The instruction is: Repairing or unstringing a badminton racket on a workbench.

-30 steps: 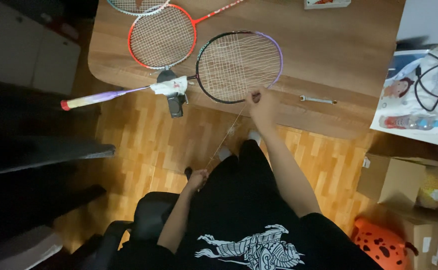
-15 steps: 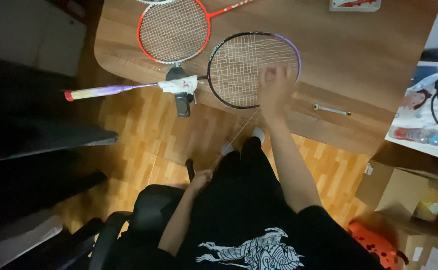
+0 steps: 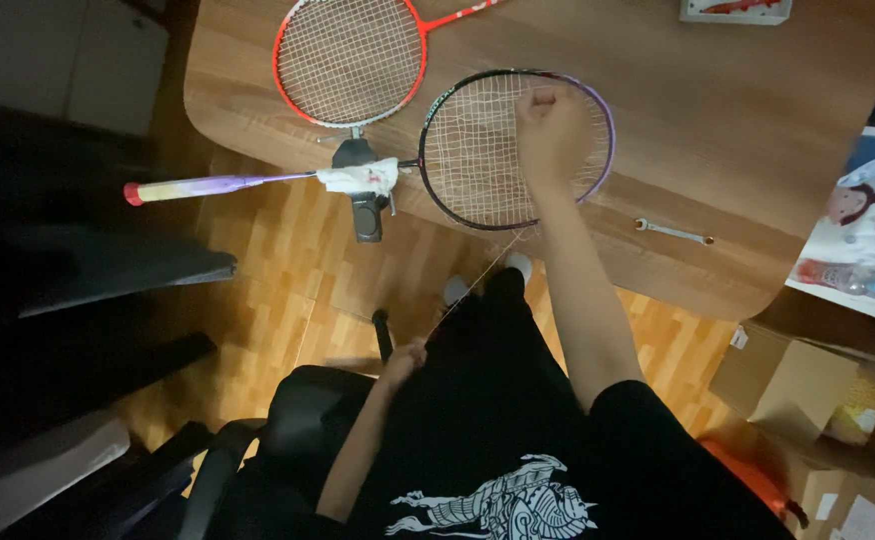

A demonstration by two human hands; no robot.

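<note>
A black and purple badminton racket (image 3: pixel 478 180) lies on the wooden table (image 3: pixel 718 120), its head over the table edge and its handle (image 3: pixel 213 186) sticking out to the left. My right hand (image 3: pixel 550 125) rests as a fist on the racket's string bed. A thin loose string (image 3: pixel 478 285) runs from the racket head down to my left hand (image 3: pixel 405 362), which is closed on it beside my lap. A white cloth (image 3: pixel 360 178) and a black clamp (image 3: pixel 366 205) sit at the racket's throat.
A red racket (image 3: pixel 350 62) lies just behind on the table. A small wrench (image 3: pixel 673 232) lies near the front edge at right. Cardboard boxes (image 3: pixel 808 390) stand on the floor at right, a black chair (image 3: pixel 298 420) under me, dark furniture at left.
My right hand has moved from the racket's near rim up onto the middle of the string bed. The view has shifted closer to the table. My left hand stays low with the string.
</note>
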